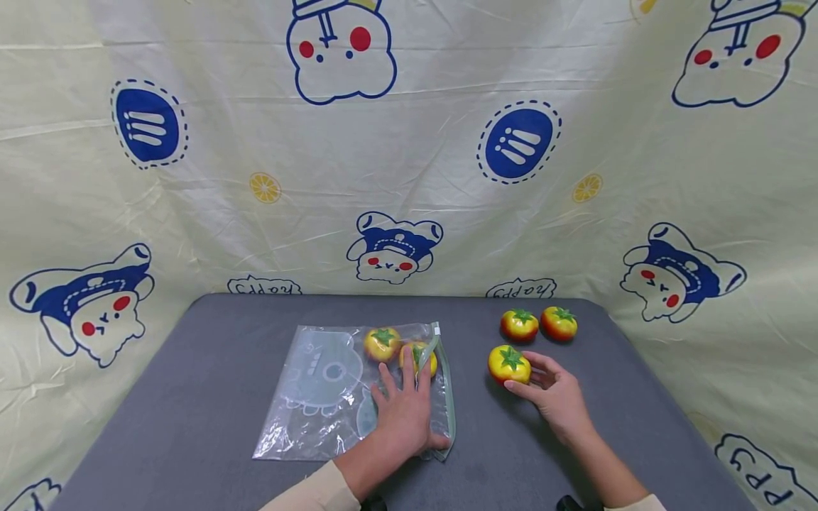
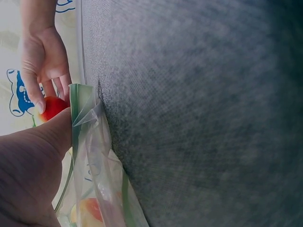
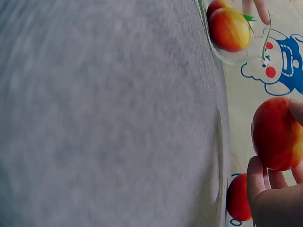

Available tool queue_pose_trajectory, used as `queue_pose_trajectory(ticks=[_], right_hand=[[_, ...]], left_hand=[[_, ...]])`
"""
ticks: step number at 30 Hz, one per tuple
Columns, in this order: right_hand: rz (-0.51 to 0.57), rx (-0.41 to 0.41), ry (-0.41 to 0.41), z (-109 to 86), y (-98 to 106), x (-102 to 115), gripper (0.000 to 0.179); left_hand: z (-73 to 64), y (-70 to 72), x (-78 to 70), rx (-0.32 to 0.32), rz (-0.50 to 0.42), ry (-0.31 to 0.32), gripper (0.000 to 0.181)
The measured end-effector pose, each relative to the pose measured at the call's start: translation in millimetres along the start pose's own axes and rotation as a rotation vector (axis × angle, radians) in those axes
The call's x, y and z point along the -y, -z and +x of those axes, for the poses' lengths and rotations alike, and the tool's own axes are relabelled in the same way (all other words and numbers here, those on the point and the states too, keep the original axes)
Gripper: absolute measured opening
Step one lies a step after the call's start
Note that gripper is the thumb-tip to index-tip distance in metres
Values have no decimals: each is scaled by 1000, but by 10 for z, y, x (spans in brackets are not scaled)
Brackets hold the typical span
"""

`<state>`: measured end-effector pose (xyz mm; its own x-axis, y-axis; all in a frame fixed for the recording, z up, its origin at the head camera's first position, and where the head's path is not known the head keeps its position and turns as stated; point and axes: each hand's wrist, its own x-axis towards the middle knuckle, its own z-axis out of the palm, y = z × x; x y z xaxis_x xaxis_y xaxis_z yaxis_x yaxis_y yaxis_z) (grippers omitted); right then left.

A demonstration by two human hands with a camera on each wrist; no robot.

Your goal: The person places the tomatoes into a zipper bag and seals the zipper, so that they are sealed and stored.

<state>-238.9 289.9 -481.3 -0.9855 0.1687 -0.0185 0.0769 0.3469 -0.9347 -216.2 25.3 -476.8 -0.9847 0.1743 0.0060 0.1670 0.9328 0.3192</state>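
A clear zip bag [image 1: 326,433] with a pale printed figure lies flat, its green-edged mouth facing right. Inside it are two yellow-red tomatoes, one [image 1: 381,345] near the far edge and another [image 1: 434,365] by the mouth, partly covered by fingers. My left hand [image 1: 405,415] rests on the bag with fingers spread, its thumb against the rim [image 2: 75,109] of the mouth. To the right of the bag, my right hand [image 1: 562,401] holds a tomato [image 1: 509,364] between thumb and fingers, green leaf top upward. Its red underside [image 3: 274,137] shows in the right wrist view.
Two more tomatoes, one [image 1: 520,326] left of the other [image 1: 559,324], sit side by side at the back right of the grey table [image 1: 192,411]. A pale cloth [image 1: 211,234] printed with cartoon figures hangs behind and at both sides.
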Motion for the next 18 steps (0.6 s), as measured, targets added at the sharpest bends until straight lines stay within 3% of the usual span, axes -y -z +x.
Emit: queue_pose_trajectory(ticks=[18], right_hand=[[42,79,21,-33,-213,65,71]], left_hand=[[30,-33,3,34,-8,7,131]])
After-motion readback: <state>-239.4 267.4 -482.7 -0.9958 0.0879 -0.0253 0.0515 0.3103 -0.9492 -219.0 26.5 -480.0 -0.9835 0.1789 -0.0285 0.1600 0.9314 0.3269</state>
